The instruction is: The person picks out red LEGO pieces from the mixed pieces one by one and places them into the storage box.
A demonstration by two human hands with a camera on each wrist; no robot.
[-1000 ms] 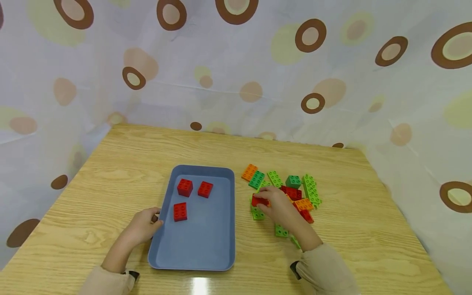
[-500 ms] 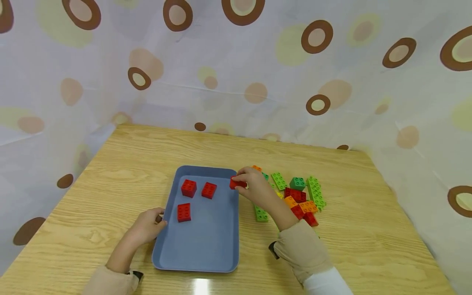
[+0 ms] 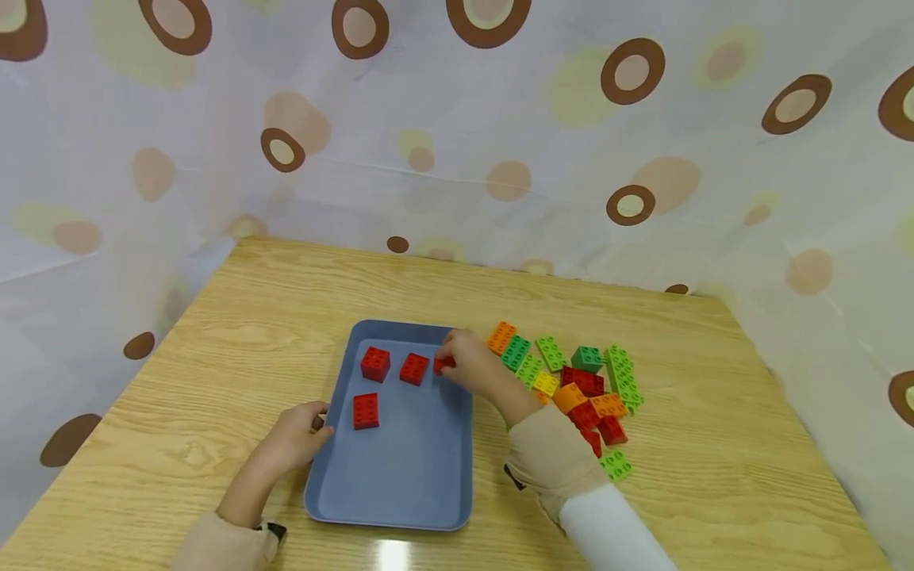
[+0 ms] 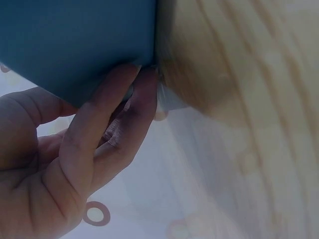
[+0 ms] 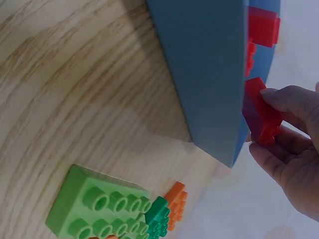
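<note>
My right hand (image 3: 471, 363) is over the far right part of a blue-grey tray (image 3: 396, 484). Between thumb and fingers it pinches a red toy building brick (image 5: 264, 112), mostly covered by the hand in the head view. Inside the tray are three other red bricks: a taller one (image 3: 375, 364) at the far left, a flatter one (image 3: 414, 369) beside the held brick, and another (image 3: 366, 411) nearer me. My left hand (image 3: 294, 436) holds the tray's left side, thumb at the rim and fingers against the outer wall (image 4: 99, 45).
Right of the tray lies a loose pile of bricks: orange (image 3: 502, 337), dark green (image 3: 588, 358), lime green (image 3: 624, 379), yellow (image 3: 546, 384) and red (image 3: 612, 431). My right sleeve covers part of the pile. The wooden table (image 3: 286, 317) meets a patterned curtain (image 3: 457, 159) behind.
My right hand has carried a red brick from the pile leftward, over the tray's right rim and down into the tray's far right. The left hand keeps its hold on the tray.
</note>
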